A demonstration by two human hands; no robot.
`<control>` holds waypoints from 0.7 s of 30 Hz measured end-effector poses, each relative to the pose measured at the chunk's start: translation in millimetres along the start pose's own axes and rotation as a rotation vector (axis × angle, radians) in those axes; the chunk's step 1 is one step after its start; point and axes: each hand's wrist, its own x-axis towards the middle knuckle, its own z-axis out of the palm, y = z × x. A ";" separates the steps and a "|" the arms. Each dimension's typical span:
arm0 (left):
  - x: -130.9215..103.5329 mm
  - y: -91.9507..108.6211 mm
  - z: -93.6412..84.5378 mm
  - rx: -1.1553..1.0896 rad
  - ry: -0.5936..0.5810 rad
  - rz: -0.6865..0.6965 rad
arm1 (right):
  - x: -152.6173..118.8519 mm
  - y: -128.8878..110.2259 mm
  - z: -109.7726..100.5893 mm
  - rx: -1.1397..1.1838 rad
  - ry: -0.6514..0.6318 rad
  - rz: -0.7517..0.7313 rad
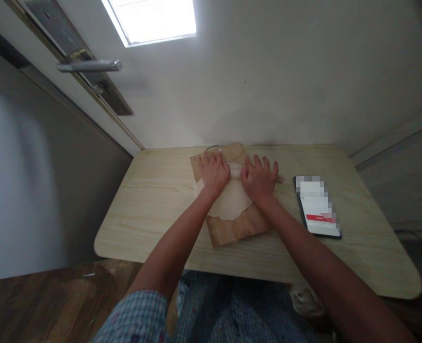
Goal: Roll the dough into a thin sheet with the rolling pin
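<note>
A brown board (232, 231) lies at an angle on the light wooden table, with a flat sheet of pale dough (228, 200) spread over it. Across the dough's far part lies a pale rolling pin (236, 170), mostly covered by my hands; one end shows at the right. My left hand (214, 172) rests on the pin's left part, palm down with its fingers spread. On the right part, my right hand (260, 177) presses down in the same way, fingers apart and pointing away from me.
A phone (316, 205) with a lit screen lies on the table (143, 209), right of the board. A thin cord (214, 146) curves behind the board. The white door with a metal handle (89, 65) stands beyond the table.
</note>
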 end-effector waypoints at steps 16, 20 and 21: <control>51.7 7.0 12.4 -0.026 -0.083 -0.027 | 56.1 2.3 2.5 -0.030 -0.250 0.098; 61.6 7.3 15.8 -0.048 -0.108 -0.034 | 66.0 2.9 4.7 -0.025 -0.255 0.101; 64.2 7.4 16.6 -0.052 -0.105 -0.036 | 68.1 3.1 5.3 -0.021 -0.255 0.099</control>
